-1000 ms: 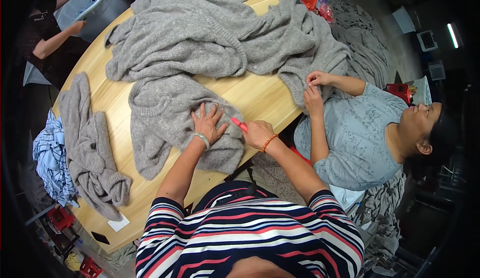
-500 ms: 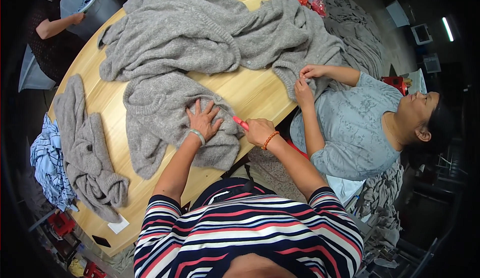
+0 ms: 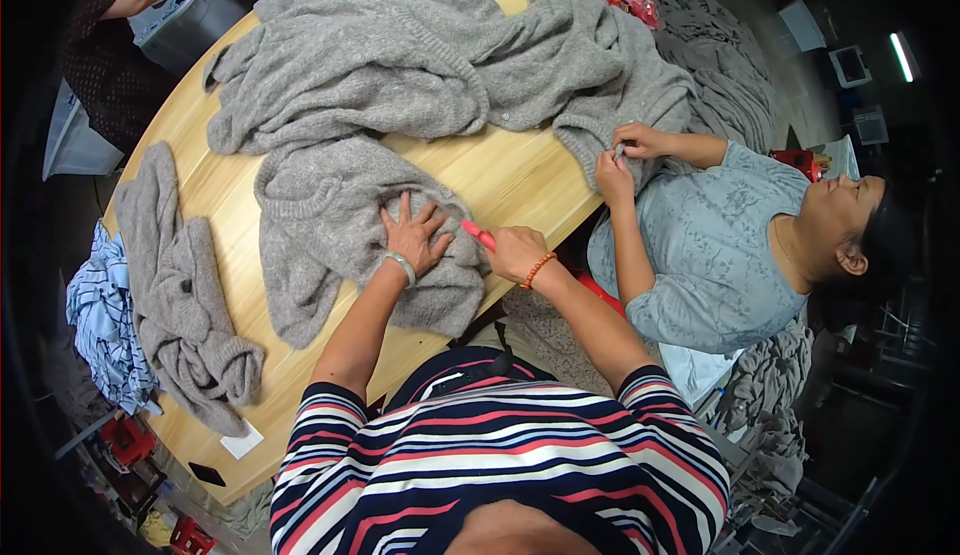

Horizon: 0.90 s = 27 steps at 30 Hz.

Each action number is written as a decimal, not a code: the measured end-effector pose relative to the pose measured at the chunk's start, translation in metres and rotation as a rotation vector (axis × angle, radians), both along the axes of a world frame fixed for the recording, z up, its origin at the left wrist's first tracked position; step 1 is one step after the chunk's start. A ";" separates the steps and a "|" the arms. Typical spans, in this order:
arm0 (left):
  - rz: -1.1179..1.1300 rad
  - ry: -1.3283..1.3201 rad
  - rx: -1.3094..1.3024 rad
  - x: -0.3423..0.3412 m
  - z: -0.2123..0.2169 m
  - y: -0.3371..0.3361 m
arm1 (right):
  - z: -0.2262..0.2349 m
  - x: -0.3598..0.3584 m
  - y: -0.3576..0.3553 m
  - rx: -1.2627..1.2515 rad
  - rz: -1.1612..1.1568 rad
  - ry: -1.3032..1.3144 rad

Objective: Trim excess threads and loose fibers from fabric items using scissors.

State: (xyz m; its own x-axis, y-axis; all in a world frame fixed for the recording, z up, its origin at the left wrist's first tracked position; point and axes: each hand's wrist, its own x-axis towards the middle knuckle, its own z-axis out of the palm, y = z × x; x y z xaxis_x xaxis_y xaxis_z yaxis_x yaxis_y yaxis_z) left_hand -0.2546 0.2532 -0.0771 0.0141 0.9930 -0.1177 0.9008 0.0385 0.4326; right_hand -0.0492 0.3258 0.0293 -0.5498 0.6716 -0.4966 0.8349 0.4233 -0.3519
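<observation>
Fingers spread, my left hand (image 3: 414, 237) presses flat on a grey knitted sweater (image 3: 315, 205) lying near me on the table. Just right of it, my right hand (image 3: 516, 255) is closed around a tool with a red handle (image 3: 478, 234), held at the sweater's right edge. I cannot make out the tool's tip now. To my right a person's hands (image 3: 628, 160) pinch part of another grey knit garment (image 3: 585, 140) at the table edge.
Grey knit garments (image 3: 380, 55) heap across the far side of the wooden table (image 3: 225, 265). Another grey sweater (image 3: 190, 295) and blue striped cloth (image 3: 105, 315) lie at left. A dark flat object (image 3: 207, 474) sits near the lower-left edge. A second person (image 3: 120, 75) stands by bins far left.
The red handle has turned to a steeper angle, and the thin metal shaft seen before no longer shows. My left hand stays on the sweater. The far-left person now lifts grey cloth.
</observation>
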 end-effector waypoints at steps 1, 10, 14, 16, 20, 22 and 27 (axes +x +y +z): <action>0.004 -0.014 0.002 0.000 0.000 0.001 | -0.002 0.009 0.000 0.002 0.002 -0.003; -0.004 0.052 0.017 -0.005 -0.011 -0.003 | -0.014 0.018 -0.011 -0.002 0.042 -0.016; -0.023 0.073 -0.043 0.000 -0.005 -0.005 | 0.005 0.013 -0.017 -0.037 -0.061 -0.015; -0.029 0.097 -0.049 0.005 0.003 -0.004 | 0.013 0.021 -0.018 -0.028 -0.059 -0.053; -0.025 0.108 -0.026 0.006 0.015 0.000 | 0.027 0.027 -0.015 -0.039 -0.037 -0.078; -0.020 0.093 -0.029 0.006 0.019 -0.001 | 0.024 0.024 -0.016 -0.027 -0.041 -0.063; -0.059 0.124 -0.129 0.006 0.013 -0.005 | 0.013 0.023 -0.019 -0.040 -0.060 -0.066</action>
State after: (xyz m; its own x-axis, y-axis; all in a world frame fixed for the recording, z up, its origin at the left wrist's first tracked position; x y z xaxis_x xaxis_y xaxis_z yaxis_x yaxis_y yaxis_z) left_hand -0.2486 0.2485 -0.0640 0.0495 0.9674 -0.2484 0.9493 0.0318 0.3129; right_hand -0.0266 0.3067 0.0419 -0.4750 0.6812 -0.5571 0.8799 0.3590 -0.3112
